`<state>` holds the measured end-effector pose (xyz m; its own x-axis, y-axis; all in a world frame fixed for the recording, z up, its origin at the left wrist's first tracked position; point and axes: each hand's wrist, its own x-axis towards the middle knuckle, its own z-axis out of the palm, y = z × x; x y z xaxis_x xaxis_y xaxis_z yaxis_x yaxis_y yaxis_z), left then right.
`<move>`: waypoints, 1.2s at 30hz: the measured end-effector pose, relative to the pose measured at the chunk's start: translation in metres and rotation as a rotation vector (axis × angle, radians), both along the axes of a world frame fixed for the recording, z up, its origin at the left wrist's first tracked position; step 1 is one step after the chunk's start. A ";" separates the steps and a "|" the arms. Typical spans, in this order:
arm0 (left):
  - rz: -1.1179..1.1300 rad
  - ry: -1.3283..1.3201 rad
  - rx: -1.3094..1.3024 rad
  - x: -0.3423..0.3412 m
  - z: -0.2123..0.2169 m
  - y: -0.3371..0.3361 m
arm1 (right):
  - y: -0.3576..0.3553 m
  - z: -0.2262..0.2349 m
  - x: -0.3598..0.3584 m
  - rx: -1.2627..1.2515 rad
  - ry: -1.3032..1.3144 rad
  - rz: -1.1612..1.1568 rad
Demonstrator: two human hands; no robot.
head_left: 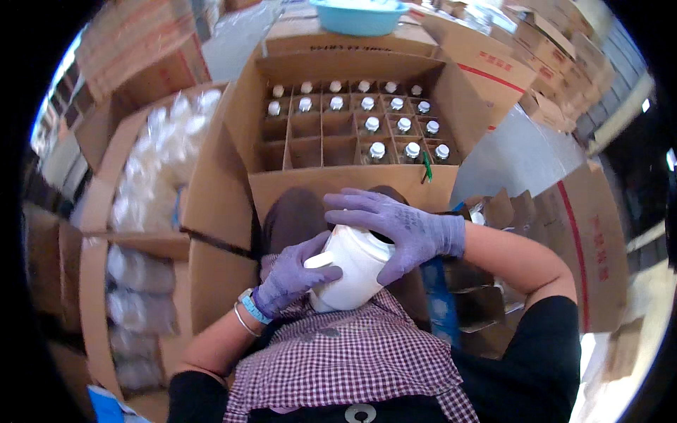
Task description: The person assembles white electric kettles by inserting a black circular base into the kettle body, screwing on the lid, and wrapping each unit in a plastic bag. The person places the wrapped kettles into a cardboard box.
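A white jug (pixel 347 276) with a handle rests in my lap, tilted against the checked apron (pixel 331 352). My left hand (pixel 295 273), in a purple glove, is closed on its handle side. My right hand (pixel 398 229), gloved alike, curves over the top of the jug, its fingers reaching across the mouth and its thumb against the side. Part of the dark opening shows under the right palm. Just beyond my knees stands a divided carton (pixel 352 182) with several clear, white-capped bottles (pixel 377 151) upright in its cells; some cells at the left hold none.
Left of me, open cartons (pixel 211 282) hold plastic-wrapped clear items (pixel 144 282). At my right is another carton with dividers (pixel 479 310). A blue basin (pixel 360 17) sits beyond the bottle carton. A green strip (pixel 427 168) hangs over its near edge.
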<state>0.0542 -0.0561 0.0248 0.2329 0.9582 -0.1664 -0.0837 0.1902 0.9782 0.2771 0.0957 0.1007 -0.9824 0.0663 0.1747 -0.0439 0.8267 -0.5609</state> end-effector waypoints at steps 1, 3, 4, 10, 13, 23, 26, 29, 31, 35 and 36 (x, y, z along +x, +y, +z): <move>0.016 0.091 0.057 0.009 0.007 -0.006 | -0.006 0.001 0.005 0.009 0.014 -0.011; 0.097 0.297 0.043 0.024 0.003 -0.021 | -0.005 -0.011 0.007 -0.115 -0.012 -0.106; 0.139 0.411 0.042 0.032 0.002 -0.027 | 0.002 -0.028 0.008 -0.237 -0.051 -0.185; 0.244 0.286 0.127 0.037 -0.018 -0.006 | 0.020 -0.044 -0.006 -0.671 -0.174 -0.529; 0.213 -0.037 0.037 0.011 -0.010 0.015 | 0.041 -0.054 0.003 -0.865 0.015 -0.512; 0.309 -0.197 0.174 0.015 -0.176 0.096 | 0.006 -0.103 -0.002 -0.433 0.500 -0.777; 0.550 0.230 0.497 0.016 -0.112 0.105 | -0.009 -0.082 0.005 -0.095 0.475 -0.872; 0.290 0.054 0.613 -0.003 -0.060 0.110 | -0.016 -0.071 -0.010 0.027 0.503 -0.880; 0.188 0.041 0.458 -0.005 -0.059 0.112 | -0.009 -0.075 -0.021 0.085 0.523 -0.871; 0.378 0.024 0.426 -0.001 -0.067 0.094 | -0.001 -0.100 -0.033 -0.099 0.550 -0.805; 0.392 0.058 0.420 -0.004 -0.067 0.088 | 0.001 -0.104 -0.034 -0.158 0.564 -0.781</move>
